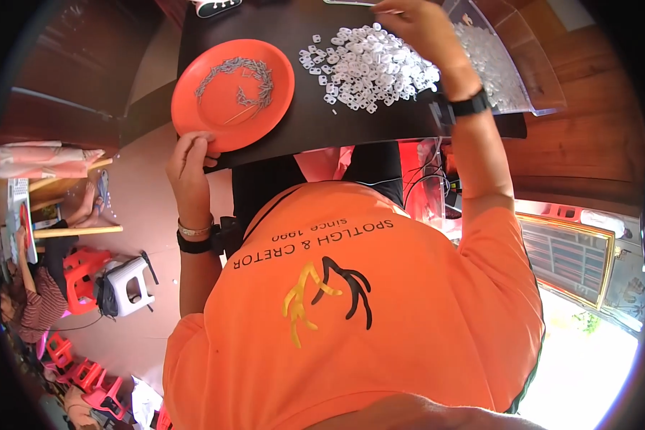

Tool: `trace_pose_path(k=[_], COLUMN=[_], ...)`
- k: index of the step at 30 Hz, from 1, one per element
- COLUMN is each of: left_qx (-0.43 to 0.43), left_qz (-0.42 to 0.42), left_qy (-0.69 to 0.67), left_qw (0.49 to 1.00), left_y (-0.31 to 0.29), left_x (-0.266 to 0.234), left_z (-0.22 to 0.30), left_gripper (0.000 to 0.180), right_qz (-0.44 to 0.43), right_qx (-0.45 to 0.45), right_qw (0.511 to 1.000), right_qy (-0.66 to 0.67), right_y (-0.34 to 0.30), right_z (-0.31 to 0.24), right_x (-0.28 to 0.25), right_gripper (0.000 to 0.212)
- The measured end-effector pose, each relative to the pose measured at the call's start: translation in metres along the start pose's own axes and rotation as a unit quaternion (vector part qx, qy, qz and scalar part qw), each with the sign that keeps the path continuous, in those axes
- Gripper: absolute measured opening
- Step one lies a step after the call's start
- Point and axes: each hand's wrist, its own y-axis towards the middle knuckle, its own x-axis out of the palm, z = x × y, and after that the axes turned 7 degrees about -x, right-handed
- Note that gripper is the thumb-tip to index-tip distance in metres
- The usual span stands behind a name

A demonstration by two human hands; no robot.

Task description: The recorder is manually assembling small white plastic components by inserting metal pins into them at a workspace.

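Note:
My left hand [191, 159] is at the table's front edge, its fingers closed on the near rim of a round orange-red plate [186, 107]. Small grey metal pins [265, 80] lie in a broken ring on that plate, along with a thin stick [239, 115]. To the right spreads a heap of small white plastic pieces with holes [380, 68]. My right hand [417, 27] is raised over the heap's far right side, fingers pointing left. Slight blur and the top of the picture hide its fingertips, so whatever they may hold does not show.
A clear plastic bin [519, 89] of pale pieces stands at the right of the dark table [315, 136]. A shoe-like item [217, 7] and a pale-edged object [351, 2] are at the far edge. Stools [127, 285] and another person [46, 301] are at the left.

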Motion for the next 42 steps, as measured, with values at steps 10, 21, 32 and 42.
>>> trace_pose_path(k=[10, 21, 32, 42], left_qx=[-0.003, 0.036, -0.076, -0.08], left_qz=[-0.04, -0.004, -0.244, -0.268], left_qy=[-0.024, -0.012, -0.099, -0.121], left_qw=[0.999, 0.999, 0.962, 0.952], left_y=[-0.008, -0.009, -0.008, -0.01], left_x=[0.004, 0.009, 0.052, 0.058], left_z=[0.003, 0.02, 0.047, 0.036], left_gripper=[0.021, 0.017, 0.028, 0.023], right_qz=[-0.24, -0.152, 0.079, 0.078], right_qx=[0.041, 0.092, -0.103, -0.01], right_qw=[0.969, 0.969, 0.965, 0.934], right_qy=[-0.052, 0.169, 0.228, 0.349], right_y=[0.046, 0.032, -0.032, -0.055], right_z=[0.01, -0.008, -0.145, -0.153], right_x=[0.1, 0.064, 0.065, 0.074], right_gripper=[0.024, 0.021, 0.012, 0.014])
